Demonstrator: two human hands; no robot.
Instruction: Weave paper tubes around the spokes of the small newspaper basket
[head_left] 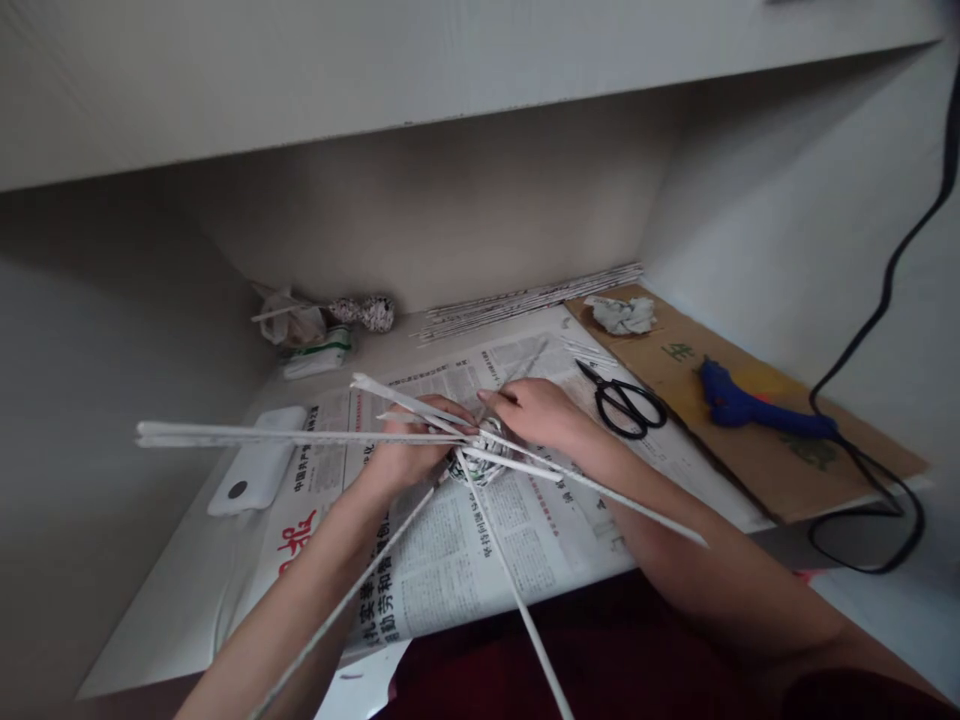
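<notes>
Between my hands is a small woven piece of rolled newspaper (486,462), with several long white paper tubes (300,437) sticking out from it to the left, toward me and to the right. My left hand (420,440) is closed round its left side, fingers partly hidden behind the tubes. On the far right side, my right hand (529,408) pinches a paper strip near the top of the weave, thumb and index finger together. The work is held just above a spread newspaper (442,570).
Black-handled scissors (621,402) lie right of my hands. Beyond them a blue glue gun (757,402) with a black cord rests on cardboard (720,350). A white device (259,460) is at left. Paper sticks (525,302), crumpled paper (621,315) and a plastic bag (289,318) sit at the back.
</notes>
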